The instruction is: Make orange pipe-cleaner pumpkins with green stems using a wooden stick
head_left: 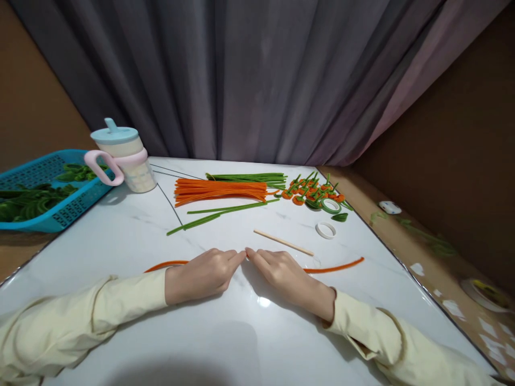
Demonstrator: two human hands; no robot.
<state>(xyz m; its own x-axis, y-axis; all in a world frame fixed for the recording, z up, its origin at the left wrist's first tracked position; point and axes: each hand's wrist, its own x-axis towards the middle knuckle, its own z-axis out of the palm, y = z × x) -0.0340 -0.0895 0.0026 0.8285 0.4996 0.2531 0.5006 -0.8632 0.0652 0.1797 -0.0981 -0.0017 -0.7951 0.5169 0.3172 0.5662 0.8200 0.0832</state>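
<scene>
An orange pipe cleaner [336, 267] stretches through both hands, its ends sticking out past each wrist. My left hand [211, 272] is closed on it, thumb and finger meeting near the table's middle. Fingertip to fingertip with it, my right hand [279, 271] is closed on the same pipe cleaner. Only a speck of orange shows between the fingertips; the rest of that middle part is hidden by my fingers. Just beyond my right hand lies a thin wooden stick [284, 242].
Behind the hands lie an orange pipe cleaner bundle [221, 191], green pipe cleaners [253, 177] and several small orange flowers [308, 188]. Tape rings, one white [325, 230], sit at right. A lidded cup [137, 166] and blue basket [76, 206] stand left.
</scene>
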